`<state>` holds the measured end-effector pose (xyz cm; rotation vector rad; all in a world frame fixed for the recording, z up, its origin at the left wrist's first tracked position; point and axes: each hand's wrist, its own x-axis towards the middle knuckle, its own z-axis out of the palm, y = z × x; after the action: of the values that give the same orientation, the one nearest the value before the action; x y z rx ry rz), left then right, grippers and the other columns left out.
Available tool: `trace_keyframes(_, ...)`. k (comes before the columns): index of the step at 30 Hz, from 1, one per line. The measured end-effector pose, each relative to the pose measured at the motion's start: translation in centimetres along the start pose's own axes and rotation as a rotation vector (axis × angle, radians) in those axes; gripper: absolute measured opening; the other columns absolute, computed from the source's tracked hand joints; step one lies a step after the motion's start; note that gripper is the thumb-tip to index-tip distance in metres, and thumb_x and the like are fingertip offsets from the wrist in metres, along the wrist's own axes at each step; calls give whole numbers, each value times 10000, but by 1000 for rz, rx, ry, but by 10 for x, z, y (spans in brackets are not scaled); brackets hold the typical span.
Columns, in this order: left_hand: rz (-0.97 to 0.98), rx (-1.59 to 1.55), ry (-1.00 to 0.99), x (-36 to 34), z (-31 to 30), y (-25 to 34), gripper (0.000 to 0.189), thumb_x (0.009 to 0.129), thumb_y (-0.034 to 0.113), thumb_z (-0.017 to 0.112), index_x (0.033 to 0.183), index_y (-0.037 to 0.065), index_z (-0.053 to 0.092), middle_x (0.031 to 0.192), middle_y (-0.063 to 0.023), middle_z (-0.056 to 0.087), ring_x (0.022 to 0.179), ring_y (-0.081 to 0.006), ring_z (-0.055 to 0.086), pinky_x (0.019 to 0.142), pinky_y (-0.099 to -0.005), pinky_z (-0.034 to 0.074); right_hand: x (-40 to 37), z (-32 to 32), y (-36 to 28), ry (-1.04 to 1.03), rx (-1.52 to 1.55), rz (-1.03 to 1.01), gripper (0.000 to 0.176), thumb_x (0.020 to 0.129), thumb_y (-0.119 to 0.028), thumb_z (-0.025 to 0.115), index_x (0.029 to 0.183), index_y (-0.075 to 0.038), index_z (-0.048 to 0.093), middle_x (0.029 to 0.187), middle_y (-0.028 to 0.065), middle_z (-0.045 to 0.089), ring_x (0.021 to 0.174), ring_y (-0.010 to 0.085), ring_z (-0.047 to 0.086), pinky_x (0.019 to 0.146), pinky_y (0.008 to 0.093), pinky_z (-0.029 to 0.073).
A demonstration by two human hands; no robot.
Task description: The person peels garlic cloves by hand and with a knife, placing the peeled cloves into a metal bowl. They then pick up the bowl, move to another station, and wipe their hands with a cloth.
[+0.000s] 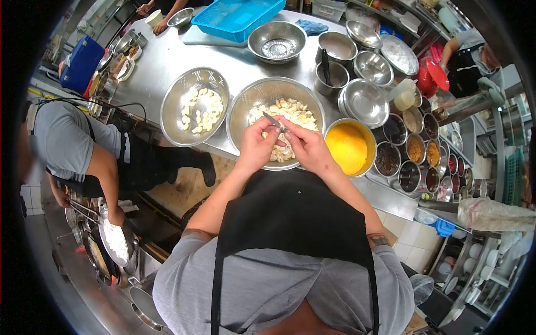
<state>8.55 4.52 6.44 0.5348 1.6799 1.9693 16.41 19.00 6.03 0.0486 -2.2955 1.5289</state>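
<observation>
Both of my hands meet over a large perforated metal bowl [239, 118] of unpeeled garlic cloves [300, 113]. My left hand [259, 146] is closed, pinching a small garlic clove at the fingertips. Closed around a small knife [271, 118], my right hand [308, 147] touches the left at the fingertips; the blade points up and left, and the handle is hidden by the fingers. Left of this bowl stands a perforated bowl [171, 106] with peeled white cloves [210, 119]. Close to my right hand is a metal bowl of yellow liquid [347, 148].
A blue basket [237, 19] and metal bowls [277, 42] stand at the back of the steel table [153, 72]. Containers of sauces and toppings [388, 159] crowd the right. One person works at a stove [72, 251] at left; others are at the top left and right.
</observation>
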Motion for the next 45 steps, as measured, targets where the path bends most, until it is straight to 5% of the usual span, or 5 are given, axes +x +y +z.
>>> trace_keyframes(7,-57,-19,-45,2,-6,-12,265,951,25,526,1204,-51,553,1051,-123,607,917,-139,620,689,-259,590,1,0,3,48,39,-19,320,921,-56,566,1238,-35,609,1155,182,656,1016,262,677,853,318,528)
trace_keyframes(16,-76,-128,31,0,-2,-1,347,957,38,528,1299,-2,491,1132,-87,575,956,-154,623,677,-251,545,-3,-1,20,126,289,305,377,964,-98,541,1333,-20,533,697,-3,567,582,45,470,557,206,409)
trace_keyframes(25,-142,-324,149,5,-8,-11,273,957,86,558,1211,-7,523,988,-65,615,850,-135,632,625,-238,534,-2,-6,-8,-54,1,186,506,918,-126,593,1396,-46,448,642,133,598,533,153,539,560,280,443)
trace_keyframes(34,-173,-483,50,3,-9,-19,234,960,75,544,1181,-3,546,915,-38,620,722,-94,589,569,-207,467,-1,-2,-1,-40,-4,149,377,921,-117,591,1290,-42,566,893,221,681,751,274,696,687,330,522)
trace_keyframes(45,-167,-408,122,1,0,-18,231,956,66,556,1170,-21,547,979,-72,607,826,-140,632,591,-229,506,-1,4,15,117,36,51,259,919,-100,598,1158,-16,653,895,192,698,732,209,688,665,298,519)
